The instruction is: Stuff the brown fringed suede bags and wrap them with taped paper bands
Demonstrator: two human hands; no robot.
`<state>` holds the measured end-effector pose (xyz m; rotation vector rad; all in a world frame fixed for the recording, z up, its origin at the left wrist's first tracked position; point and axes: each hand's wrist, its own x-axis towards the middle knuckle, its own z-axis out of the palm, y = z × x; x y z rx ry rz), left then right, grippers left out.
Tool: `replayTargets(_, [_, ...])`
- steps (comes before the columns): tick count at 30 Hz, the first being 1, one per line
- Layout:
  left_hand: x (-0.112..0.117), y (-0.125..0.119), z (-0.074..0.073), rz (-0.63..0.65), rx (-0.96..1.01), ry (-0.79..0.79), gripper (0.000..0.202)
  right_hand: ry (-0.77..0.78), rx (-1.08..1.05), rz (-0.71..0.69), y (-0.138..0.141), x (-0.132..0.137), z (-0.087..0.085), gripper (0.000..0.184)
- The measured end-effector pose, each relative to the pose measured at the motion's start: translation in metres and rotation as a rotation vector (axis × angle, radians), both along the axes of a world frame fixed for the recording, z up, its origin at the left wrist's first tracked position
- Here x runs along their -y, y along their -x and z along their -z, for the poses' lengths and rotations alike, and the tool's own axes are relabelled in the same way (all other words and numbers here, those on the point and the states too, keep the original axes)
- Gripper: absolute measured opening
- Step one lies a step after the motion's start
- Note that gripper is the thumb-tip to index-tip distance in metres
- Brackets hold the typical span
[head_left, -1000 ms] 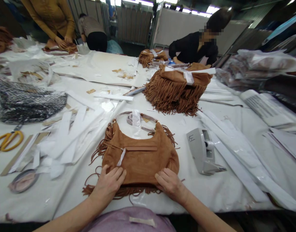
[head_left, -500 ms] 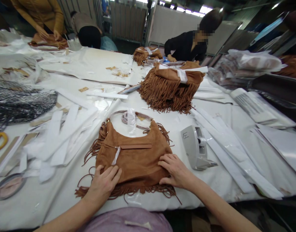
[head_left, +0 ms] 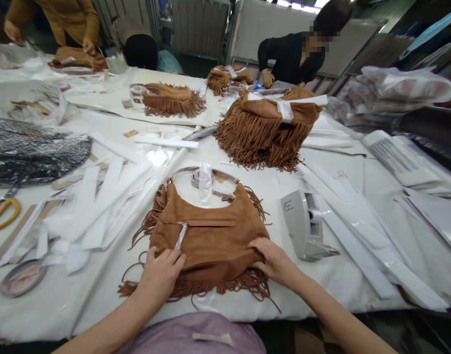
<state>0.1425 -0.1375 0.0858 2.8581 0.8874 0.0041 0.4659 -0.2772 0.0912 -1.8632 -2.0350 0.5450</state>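
A brown suede handbag (head_left: 211, 241) with long fringe lies flat before me, its zip pocket facing up and its strap pointing away. White wrapping covers the zip pull (head_left: 180, 237) and part of the strap (head_left: 205, 177). At the bag's lower left, my left hand (head_left: 162, 269) is closed on the suede with curled fingers. My right hand (head_left: 275, 260) pinches the lower right side, thumb below and fingers on top. The suede bulges in a fold between both hands. Fringe (head_left: 221, 285) spreads out along the near edge.
Right of the bag stands a grey tape dispenser (head_left: 301, 226). Beyond it sits a stack of fringed bags (head_left: 266, 123). Yellow-handled scissors (head_left: 4, 211), white strips (head_left: 89, 206) and a tape roll (head_left: 22, 278) lie left. Co-workers stand across the table, one in black (head_left: 288, 59).
My right hand's fingers have drawn together on the bag's edge, and the suede there is more folded. Another fringed bag now lies on the table's far side. The view has shifted slightly.
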Motion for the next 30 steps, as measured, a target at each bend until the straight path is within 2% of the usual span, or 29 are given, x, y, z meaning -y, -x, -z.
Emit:
replayTargets(2, [0.002, -0.015, -0.023, -0.009, -0.067, 0.037, 0.028, -0.006, -0.074, 0.06, -0.002, 0.009, -0.004, 0.043])
replayTargets(5, [0.015, -0.05, -0.057, 0.043, -0.037, 0.065, 0.056, -0.023, -0.099, 0.108, -0.002, 0.019, -0.006, 0.051])
replayTargets(8, [0.031, -0.092, -0.071, 0.17, 0.043, 0.135, 0.072, -0.062, -0.074, 0.1, -0.001, 0.024, -0.005, 0.061])
replayTargets(10, [0.038, -0.117, -0.068, 0.227, -0.008, 0.223, 0.067, -0.088, -0.028, 0.105, -0.002, 0.026, -0.005, 0.071])
replayTargets(11, [0.038, -0.127, -0.063, 0.246, -0.058, 0.27, 0.057, -0.092, -0.007, 0.108, -0.003, 0.027, -0.005, 0.074])
replayTargets(14, [0.034, -0.146, -0.051, 0.29, -0.154, 0.343, 0.027, -0.076, 0.044, 0.098, -0.003, 0.027, -0.011, 0.07])
replayTargets(16, [0.031, -0.151, -0.047, 0.319, -0.147, 0.33, 0.021, -0.067, 0.1, 0.089, 0.001, 0.024, -0.018, 0.066])
replayTargets(19, [0.035, -0.151, -0.047, 0.355, -0.138, 0.314, 0.017, -0.025, 0.156, 0.037, 0.012, 0.014, -0.026, 0.06])
replayTargets(21, [0.04, -0.147, -0.047, 0.35, -0.133, 0.302, 0.015, 0.018, 0.145, -0.023, 0.019, 0.007, -0.026, 0.039])
replayTargets(23, [0.046, -0.14, -0.045, 0.305, -0.113, 0.269, 0.015, 0.017, 0.142, -0.056, 0.022, 0.003, -0.018, 0.019])
replayTargets(27, [0.046, -0.119, -0.034, 0.148, -0.1, 0.185, 0.018, -0.098, 0.151, -0.077, 0.016, 0.0, 0.004, 0.014])
replayTargets(30, [0.041, -0.111, -0.027, 0.103, -0.099, 0.187, 0.016, -0.131, 0.166, -0.088, 0.015, -0.005, 0.006, 0.011])
